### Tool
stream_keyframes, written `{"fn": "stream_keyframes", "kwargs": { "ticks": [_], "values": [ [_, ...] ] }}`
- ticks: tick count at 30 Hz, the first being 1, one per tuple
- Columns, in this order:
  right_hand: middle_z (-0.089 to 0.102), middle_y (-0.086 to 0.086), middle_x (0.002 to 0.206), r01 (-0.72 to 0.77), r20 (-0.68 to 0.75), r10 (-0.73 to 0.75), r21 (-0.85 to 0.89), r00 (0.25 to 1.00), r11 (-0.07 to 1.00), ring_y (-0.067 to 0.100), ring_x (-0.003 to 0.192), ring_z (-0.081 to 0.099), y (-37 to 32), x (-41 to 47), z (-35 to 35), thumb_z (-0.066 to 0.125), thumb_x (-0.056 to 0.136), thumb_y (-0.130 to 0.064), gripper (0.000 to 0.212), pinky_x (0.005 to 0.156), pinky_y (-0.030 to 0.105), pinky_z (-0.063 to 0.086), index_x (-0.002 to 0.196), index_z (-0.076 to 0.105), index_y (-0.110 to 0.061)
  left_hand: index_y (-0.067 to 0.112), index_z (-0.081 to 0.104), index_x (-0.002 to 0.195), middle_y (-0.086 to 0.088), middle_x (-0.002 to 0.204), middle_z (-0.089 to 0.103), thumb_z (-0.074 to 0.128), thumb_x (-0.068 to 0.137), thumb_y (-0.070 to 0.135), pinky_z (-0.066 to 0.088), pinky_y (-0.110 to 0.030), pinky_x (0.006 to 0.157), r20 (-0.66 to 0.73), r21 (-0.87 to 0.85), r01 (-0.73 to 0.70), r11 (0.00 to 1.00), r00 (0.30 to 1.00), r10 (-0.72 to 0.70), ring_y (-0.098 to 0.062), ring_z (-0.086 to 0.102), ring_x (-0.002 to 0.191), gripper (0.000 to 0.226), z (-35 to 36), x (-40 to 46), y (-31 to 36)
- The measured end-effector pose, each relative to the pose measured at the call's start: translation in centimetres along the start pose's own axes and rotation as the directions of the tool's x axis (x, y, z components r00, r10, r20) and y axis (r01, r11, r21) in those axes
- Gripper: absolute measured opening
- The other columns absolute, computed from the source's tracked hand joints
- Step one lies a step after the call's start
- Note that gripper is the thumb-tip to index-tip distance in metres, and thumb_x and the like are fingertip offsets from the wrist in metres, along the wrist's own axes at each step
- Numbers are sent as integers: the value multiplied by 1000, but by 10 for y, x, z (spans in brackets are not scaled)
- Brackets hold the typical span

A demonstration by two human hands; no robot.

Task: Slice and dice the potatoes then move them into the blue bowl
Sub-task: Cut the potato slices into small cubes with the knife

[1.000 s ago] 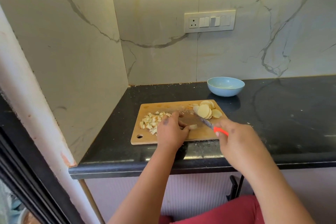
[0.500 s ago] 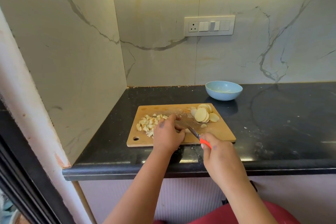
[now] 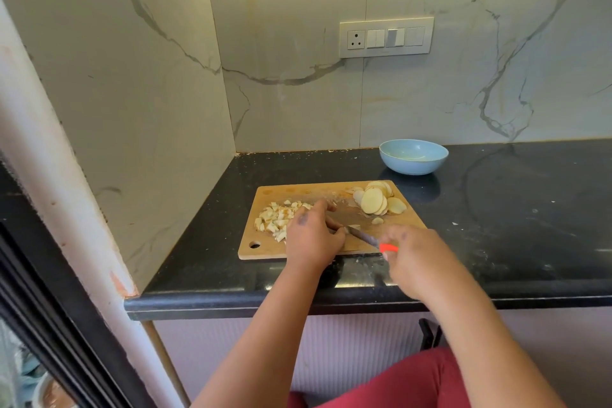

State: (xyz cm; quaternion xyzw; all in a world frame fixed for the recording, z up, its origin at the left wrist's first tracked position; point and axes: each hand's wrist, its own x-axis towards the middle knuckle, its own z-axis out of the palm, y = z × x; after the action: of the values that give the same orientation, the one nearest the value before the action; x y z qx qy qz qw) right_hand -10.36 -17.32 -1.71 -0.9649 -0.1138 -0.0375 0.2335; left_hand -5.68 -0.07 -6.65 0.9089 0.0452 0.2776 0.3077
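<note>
A wooden cutting board (image 3: pixel 400 235) lies on the black counter. A pile of diced potato (image 3: pixel 276 217) sits on its left half, and a stack of round potato slices (image 3: pixel 376 200) on its back right. My left hand (image 3: pixel 311 235) rests on the board beside the dice, fingers curled over a small piece that is mostly hidden. My right hand (image 3: pixel 417 255) grips the orange handle of a knife (image 3: pixel 364 237), whose blade points left toward my left fingers. The blue bowl (image 3: pixel 413 156) stands behind the board, nothing visible in it.
The black counter (image 3: pixel 513 225) stretches to the right, with white specks on it. Marble walls close off the back and left sides. A switch panel (image 3: pixel 385 37) is mounted on the back wall. The counter's front edge runs just below my wrists.
My right hand with the knife has drawn back toward the board's front edge, so the blade tip now lies by my left fingers. The left hand stays in place.
</note>
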Motion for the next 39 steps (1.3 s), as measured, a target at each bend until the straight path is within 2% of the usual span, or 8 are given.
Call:
{"fn": "stream_keyframes", "kwargs": {
  "ticks": [3, 6, 13, 17, 21, 27, 34, 39],
  "values": [
    [54, -9, 88, -2, 94, 1, 6, 996, 1000, 10, 74, 53, 19, -9, -27, 59, 93, -21, 14, 59, 24, 39, 91, 61, -34, 25, 59, 116, 12, 82, 70, 65, 86, 29, 36, -28, 82, -19, 18, -11, 1000, 1000, 11, -15, 51, 102, 31, 0, 0, 0],
    [55, -9, 67, -2, 151, -23, 168, 988, 986, 13, 58, 52, 42, -13, -46, 61, 93, -31, 10, 58, 29, 40, 86, 65, -38, 24, 59, 116, 12, 81, 70, 65, 86, 29, 32, -27, 78, -30, 59, -31, 998, 999, 33, -15, 47, 103, 31, 2, 0, 0],
    [65, -4, 78, 124, -337, 36, 441, 941, 889, 17, 74, 62, 41, 50, 0, 57, 95, -31, 9, 62, 28, 46, 101, 64, -33, 15, 66, 100, 2, 76, 69, 62, 86, 16, 42, -40, 95, -163, 174, -40, 984, 984, 69, -25, 56, 88, 14, 5, 1, -4],
    [56, -9, 70, 153, -423, 37, 407, 905, 900, 5, 63, 52, 44, 63, 30, 55, 97, -23, 16, 51, 12, 34, 110, 64, -23, 18, 74, 97, 5, 84, 73, 55, 88, 23, 50, -41, 80, -57, 182, -297, 937, 948, 312, -22, 52, 89, 22, 6, -2, -2],
    [61, -8, 77, 143, -424, 71, 452, 903, 880, 15, 75, 60, 51, 68, 34, 55, 96, -24, 17, 58, 16, 39, 111, 63, -26, 30, 63, 129, 12, 137, 58, 29, 91, 46, 26, -44, 108, 325, 175, -473, 863, 855, 403, -20, 33, 138, 54, 6, -9, 4],
    [60, -12, 75, 158, -403, 27, 418, 915, 894, 3, 66, 55, 51, 68, 35, 55, 97, -23, 18, 51, 8, 37, 113, 64, -24, 20, 34, 152, 2, 157, 34, -14, 80, 59, -22, -40, 113, 424, 447, -445, 776, 869, 254, -23, 9, 150, 95, 1, -4, 11],
    [61, -6, 80, 147, -376, 18, 406, 926, 902, 1, 67, 52, 52, 68, 33, 53, 98, -26, 20, 52, 14, 38, 116, 63, -26, 13, 7, 156, -6, 164, -9, 5, 100, 54, -23, -48, 114, 423, 707, -367, 604, 904, 54, -27, -18, 149, 70, -16, 20, 10],
    [61, -4, 85, 140, -372, 36, 435, 928, 889, 0, 68, 51, 53, 69, 32, 54, 98, -26, 20, 54, 12, 37, 115, 63, -25, 18, 39, 148, -3, 163, 17, 29, 105, 33, -8, -48, 120, 405, 615, -361, 702, 907, 112, -28, 0, 151, 47, -32, 34, 1]
  ]
}}
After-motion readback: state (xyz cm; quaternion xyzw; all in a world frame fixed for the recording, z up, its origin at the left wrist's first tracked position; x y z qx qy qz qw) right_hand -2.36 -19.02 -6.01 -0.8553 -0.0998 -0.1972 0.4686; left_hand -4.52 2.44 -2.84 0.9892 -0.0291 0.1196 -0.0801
